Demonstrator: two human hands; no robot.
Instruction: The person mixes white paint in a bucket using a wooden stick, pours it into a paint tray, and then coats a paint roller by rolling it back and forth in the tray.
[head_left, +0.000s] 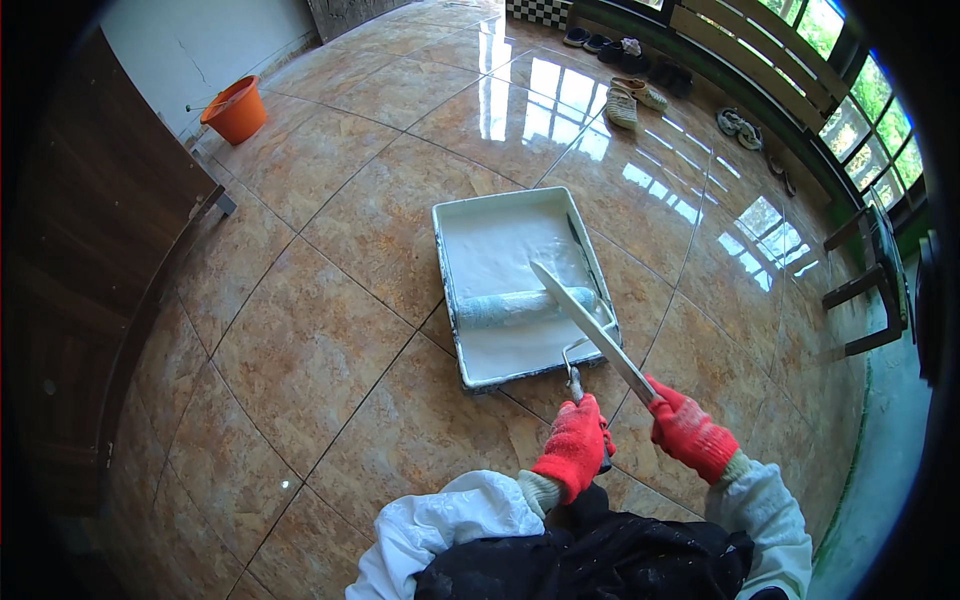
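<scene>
A paint tray (441, 250) with white paint spread over its inside lies on the tiled floor in front of me. Across it rests a paint roller (500, 308), its pale blue-white sleeve coated with paint. My left hand (574, 450), in a red knitted glove, is closed around the roller's handle just below the wire frame. My right hand (692, 430), gloved alike, grips the lower end of a long, flat, paint-smeared stick (606, 344). The stick slants up to the left, over the roller's right end, with its tapered tip above the paint. Whether the tip touches the paint I cannot tell.
An orange bucket (236, 112) stands by the far-left wall. Dark wooden furniture (90, 220) rises on the left. Pale clogs (622, 106) and several other shoes lie near a slatted bench (765, 55) at the far right. A dark chair (872, 290) stands by the right wall.
</scene>
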